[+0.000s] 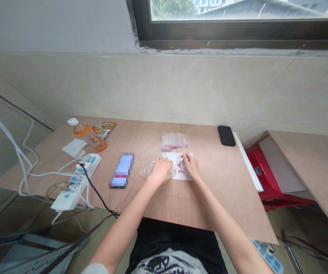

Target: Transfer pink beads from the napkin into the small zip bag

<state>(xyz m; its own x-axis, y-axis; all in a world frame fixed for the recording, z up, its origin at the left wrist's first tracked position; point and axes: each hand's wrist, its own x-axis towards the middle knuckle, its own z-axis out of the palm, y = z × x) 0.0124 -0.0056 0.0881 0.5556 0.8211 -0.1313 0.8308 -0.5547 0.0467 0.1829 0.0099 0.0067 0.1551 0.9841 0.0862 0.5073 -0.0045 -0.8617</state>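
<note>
A white paper sheet (177, 175) lies on the desk, with several small dark-pink pieces (181, 171) on it. My left hand (161, 168) rests over the sheet's left edge, fingers bent down but slightly apart, beside a clear plastic bag (146, 168). Over the sheet's right side, my right hand (191, 166) has its thumb and fingertips drawn together at the upper edge. Whatever sits between those fingertips is too small to make out. Just beyond both hands lies another clear bag (175, 140) with pinkish bits inside.
Left on the wooden desk (226, 201) are a phone with a lit screen (122, 169), a power strip (77, 182) with cables, an orange drink bottle (89, 137), a tissue (74, 147) and a snack packet (107, 128). A black phone (226, 136) lies back right, near a red stool (262, 179).
</note>
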